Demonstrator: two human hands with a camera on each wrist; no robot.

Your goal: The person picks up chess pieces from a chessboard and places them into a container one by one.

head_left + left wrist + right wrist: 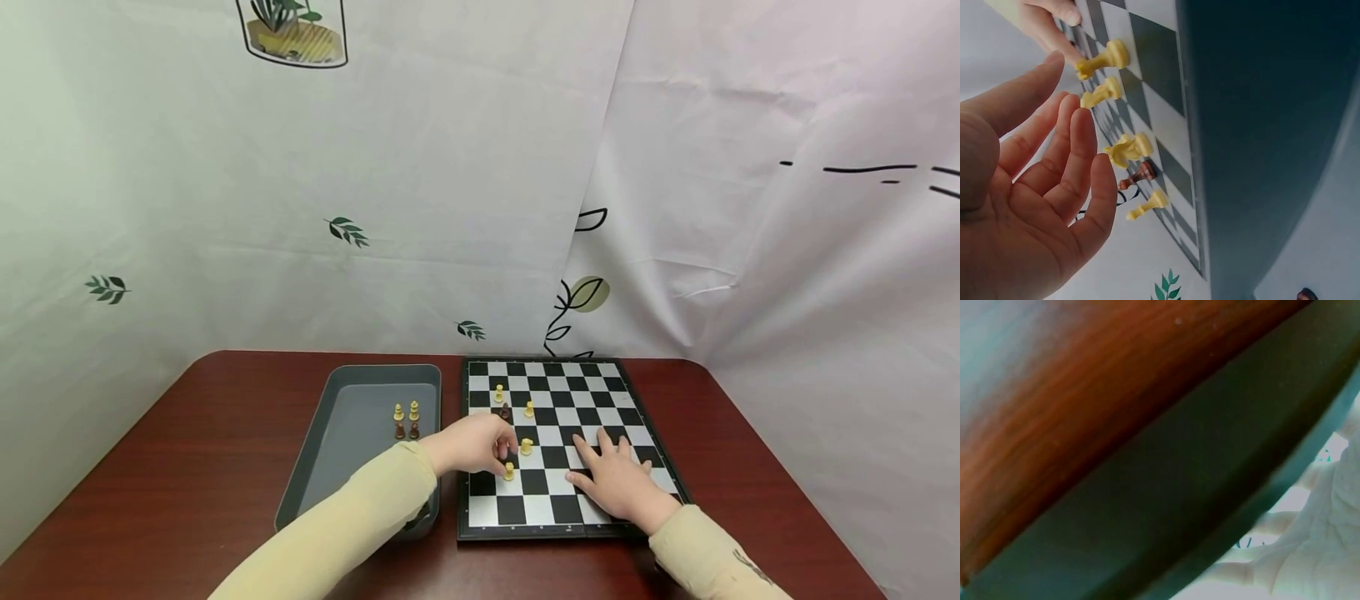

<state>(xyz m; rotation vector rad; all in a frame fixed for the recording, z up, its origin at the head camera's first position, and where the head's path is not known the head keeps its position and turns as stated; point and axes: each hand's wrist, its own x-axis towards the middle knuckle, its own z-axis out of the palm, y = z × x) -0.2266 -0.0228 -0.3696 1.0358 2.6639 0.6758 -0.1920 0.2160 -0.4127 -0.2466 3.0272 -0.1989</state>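
Note:
My left hand hovers over the left side of a black-and-white chessboard, fingers loosely bent and a gap between thumb and fingertips. Nearest to it stands a yellow rook, beside the thumb tip; the left wrist view shows the same rook upright on its square, nothing pinched. Another yellow piece is just beyond the fingers. Farther back are a dark brown piece and two yellow pieces, one of them a small yellow piece. My right hand rests on the board's right side, fingers spread.
Left of the board lies a grey tray holding two yellow pieces and two brown pieces. Board and tray sit on a reddish-brown table. A pale printed cloth hangs behind the table and along its right side.

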